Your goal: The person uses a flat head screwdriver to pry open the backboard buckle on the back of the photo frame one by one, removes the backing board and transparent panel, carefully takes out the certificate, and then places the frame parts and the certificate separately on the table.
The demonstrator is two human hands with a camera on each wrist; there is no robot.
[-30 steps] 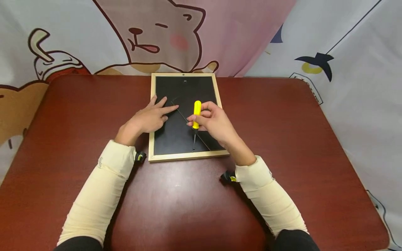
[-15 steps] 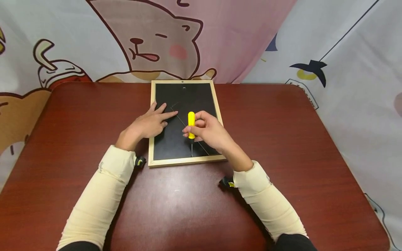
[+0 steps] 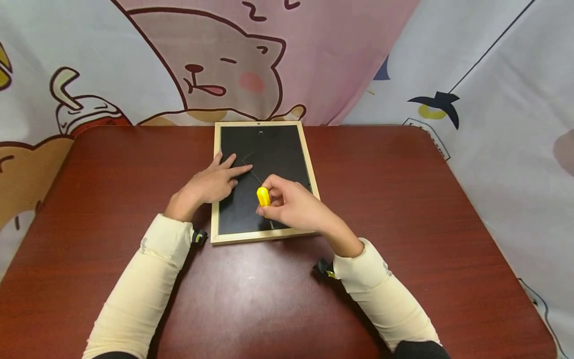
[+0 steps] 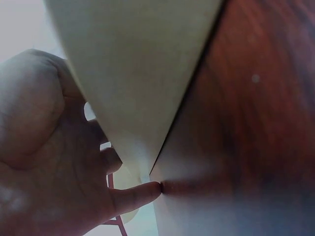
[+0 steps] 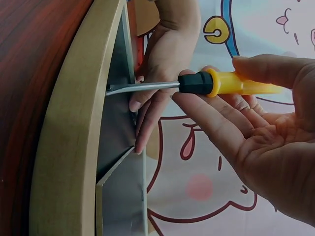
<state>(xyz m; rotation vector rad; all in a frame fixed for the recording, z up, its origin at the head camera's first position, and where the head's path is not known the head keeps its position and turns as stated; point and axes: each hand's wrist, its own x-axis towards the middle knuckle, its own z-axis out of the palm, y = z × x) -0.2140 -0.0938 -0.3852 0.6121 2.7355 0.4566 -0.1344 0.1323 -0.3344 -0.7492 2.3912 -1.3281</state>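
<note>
A picture frame [image 3: 216, 199] with a pale wood border and black backing lies face down on the table. My left hand [image 3: 212, 184] rests over its left border, fingers spread on the backing. My right hand [image 3: 293, 204] holds a yellow screwdriver [image 3: 263, 196] between thumb and fingers above the near part of the backing. In the right wrist view, the screwdriver's metal shaft [image 5: 145, 87] points at the inner edge of the wooden border [image 5: 69, 147], its tip at or against that edge. A raised strip [image 5: 115, 166], the stand's edge, crosses the backing.
The frame lies near the back edge of a red-brown table [image 3: 381, 199]. Behind the table hangs a cartoon-printed curtain [image 3: 341, 60]. A thin cable [image 3: 540, 301] runs beside the right table edge.
The head view has tilted up. My right hand has lowered towards the near border, and the screwdriver's handle now leans towards the head camera. The left hand stays in place on the frame.
</note>
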